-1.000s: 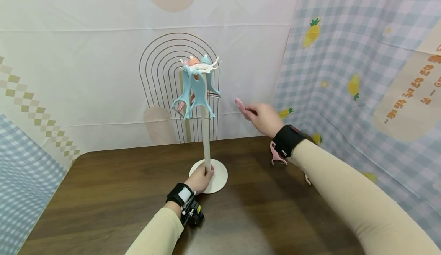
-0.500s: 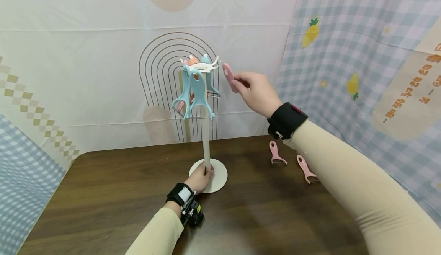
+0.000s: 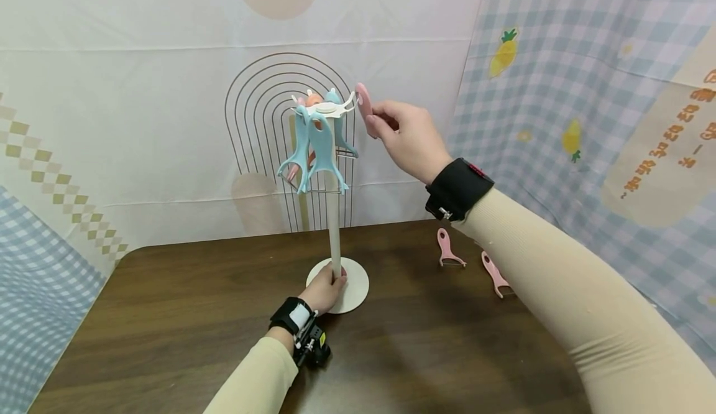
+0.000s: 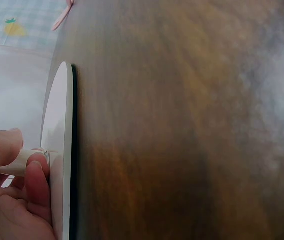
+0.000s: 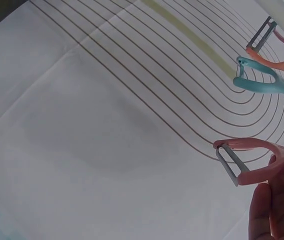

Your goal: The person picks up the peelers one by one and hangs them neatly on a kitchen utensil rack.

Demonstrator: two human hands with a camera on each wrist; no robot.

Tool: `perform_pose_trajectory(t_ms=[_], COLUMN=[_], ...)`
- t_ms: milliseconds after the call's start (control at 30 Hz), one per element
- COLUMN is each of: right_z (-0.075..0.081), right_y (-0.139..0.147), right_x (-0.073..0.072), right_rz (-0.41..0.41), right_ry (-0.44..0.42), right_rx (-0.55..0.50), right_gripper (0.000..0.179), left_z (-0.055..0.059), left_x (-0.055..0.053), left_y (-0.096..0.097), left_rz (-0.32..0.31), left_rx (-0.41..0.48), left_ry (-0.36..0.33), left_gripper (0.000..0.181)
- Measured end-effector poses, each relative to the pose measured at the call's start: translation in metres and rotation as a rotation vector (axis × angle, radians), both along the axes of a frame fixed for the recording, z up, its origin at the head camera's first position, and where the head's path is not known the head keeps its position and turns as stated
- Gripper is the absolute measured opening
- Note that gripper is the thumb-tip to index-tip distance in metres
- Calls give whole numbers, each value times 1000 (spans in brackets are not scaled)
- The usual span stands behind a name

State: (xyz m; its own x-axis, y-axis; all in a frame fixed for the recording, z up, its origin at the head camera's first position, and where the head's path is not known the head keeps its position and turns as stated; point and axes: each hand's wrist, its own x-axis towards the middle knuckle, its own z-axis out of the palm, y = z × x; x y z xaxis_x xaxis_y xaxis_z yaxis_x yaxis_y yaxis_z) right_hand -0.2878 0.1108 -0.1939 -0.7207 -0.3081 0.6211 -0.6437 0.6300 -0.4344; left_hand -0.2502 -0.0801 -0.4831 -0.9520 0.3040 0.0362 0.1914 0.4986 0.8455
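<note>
A white stand (image 3: 333, 224) with curved hooks at its top stands upright on the table. My left hand (image 3: 322, 291) grips its pole just above the round base (image 4: 58, 112). Up at the right side of the hooks, my right hand (image 3: 413, 139) pinches a pink peeler (image 3: 363, 104) by its handle. The peeler's holed end is at a hook tip; whether the hook is through the hole, I cannot tell. In the right wrist view its blade end (image 5: 232, 165) points away from the fingers. Several blue peelers (image 3: 322, 150) and an orange peeler (image 3: 314, 99) hang on other hooks.
Two pink peelers lie on the brown table (image 3: 212, 314) to the right: one peeler (image 3: 447, 249) farther back, the other peeler (image 3: 495, 274) partly behind my right sleeve. A white cloth (image 3: 403, 22) hangs behind, and a checked cloth (image 3: 559, 78) on the right.
My right hand has risen and moved left, bringing the pink peeler from beside the stand up to a hook tip; the peeler is now more upright. My left hand has stayed on the pole.
</note>
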Motion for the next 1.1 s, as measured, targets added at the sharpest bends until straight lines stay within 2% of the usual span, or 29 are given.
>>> perform_pose_trajectory(t_ms=[400, 733, 900, 1100], right_z=[-1, -5, -7, -12], right_y=[-8, -11, -11, -11], right_x=[2, 3, 3, 2], right_rz=[18, 33, 38, 55], right_ry=[14, 12, 3, -3], right_rx=[3, 11, 16, 20], right_gripper=[20, 18, 19, 18], left_z=[0, 0, 2, 1], left_x=[0, 0, 2, -1], left_y=[-1, -2, -3, -2], left_rz=[-12, -13, -34, -11], left_rx=[5, 10, 31, -1], left_ry=[36, 13, 58, 22], left_gripper=[5, 5, 5, 5])
